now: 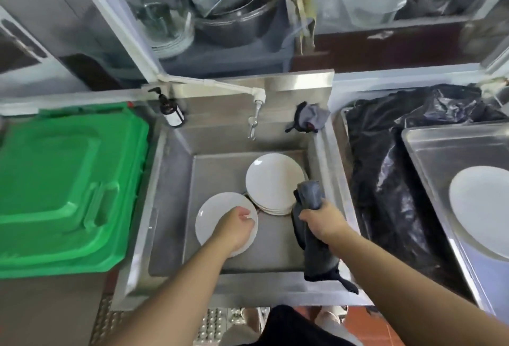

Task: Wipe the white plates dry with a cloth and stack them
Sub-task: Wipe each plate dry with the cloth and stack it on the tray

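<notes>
Two hands — left hand (236, 226) grips one plate (214, 216), right hand (322, 219) one cloth (309, 197).

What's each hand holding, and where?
Left hand grips a white plate by its right rim. Right hand clutches a grey cloth around its middle.

Both my forearms are bare from the near edge of the view out to the wrists; no sleeve, cuff, watch, band or glove shows on either one. My left hand (236, 226) and my right hand (322, 220) are bare too, with no ring that I can make out. At the near edge, between my arms, a patch of black cloth (286, 326) shows, some dark garment on my lower body; its cut is unclear. On either side of it a little of my legs peeks out, blurred.
</notes>
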Demonstrator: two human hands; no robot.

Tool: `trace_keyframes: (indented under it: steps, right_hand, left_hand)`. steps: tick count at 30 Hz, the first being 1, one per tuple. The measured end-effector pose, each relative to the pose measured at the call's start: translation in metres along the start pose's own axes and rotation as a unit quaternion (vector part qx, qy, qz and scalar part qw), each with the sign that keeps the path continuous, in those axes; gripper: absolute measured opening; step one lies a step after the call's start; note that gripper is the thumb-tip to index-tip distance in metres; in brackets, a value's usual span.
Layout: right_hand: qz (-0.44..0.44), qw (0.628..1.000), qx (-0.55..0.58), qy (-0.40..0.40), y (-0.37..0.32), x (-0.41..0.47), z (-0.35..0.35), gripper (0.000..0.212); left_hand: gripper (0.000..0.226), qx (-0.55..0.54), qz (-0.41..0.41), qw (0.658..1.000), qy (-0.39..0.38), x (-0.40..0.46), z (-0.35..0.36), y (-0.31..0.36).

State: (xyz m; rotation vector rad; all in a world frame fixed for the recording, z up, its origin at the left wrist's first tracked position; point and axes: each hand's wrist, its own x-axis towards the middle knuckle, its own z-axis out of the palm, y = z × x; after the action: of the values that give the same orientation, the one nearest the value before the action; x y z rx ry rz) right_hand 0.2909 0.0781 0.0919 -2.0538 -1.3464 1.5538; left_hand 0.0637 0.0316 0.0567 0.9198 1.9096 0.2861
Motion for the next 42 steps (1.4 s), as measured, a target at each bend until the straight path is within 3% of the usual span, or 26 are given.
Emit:
trace_keyframes:
  steps: [8, 14, 19, 25, 30, 34, 38, 42]
  right_hand:
    - [0.039, 0.999, -0.037, 0.002, -0.010, 0.021, 0.088, 0.007]
    - [0.079, 0.997, -0.015, -0.006, -0.002, 0.049, 0.123, 0.038]
    - [0.113, 0.993, -0.006, -0.021, 0.017, 0.086, 0.146, 0.030]
    - [0.152, 0.988, 0.010, -0.036, 0.045, 0.131, 0.167, 0.032]
    - [0.162, 0.986, 0.016, -0.029, 0.066, 0.161, 0.175, 0.017]
    - [0.159, 0.987, 0.021, -0.027, 0.078, 0.179, 0.177, 0.017]
    - [0.156, 0.987, 0.044, -0.016, 0.085, 0.188, 0.178, 0.014]
    - [0.155, 0.985, 0.073, -0.006, 0.088, 0.194, 0.178, 0.015]
  left_hand:
    - [0.047, -0.003, -0.053, 0.999, -0.012, 0.031, -0.048, -0.088]
    - [0.047, 0.000, -0.100, 0.995, -0.001, 0.061, -0.055, -0.133]
    - [0.046, -0.004, -0.136, 0.991, 0.014, 0.093, -0.047, -0.161]
    - [0.025, -0.005, -0.186, 0.981, 0.051, 0.142, -0.032, -0.201]
    - [0.030, -0.011, -0.231, 0.971, 0.060, 0.185, -0.016, -0.228]
    - [0.040, -0.037, -0.254, 0.964, 0.064, 0.210, 0.001, -0.238]
    - [0.047, -0.093, -0.287, 0.946, 0.119, 0.223, 0.011, -0.246]
    - [0.043, -0.143, -0.319, 0.926, 0.141, 0.231, 0.015, -0.252]
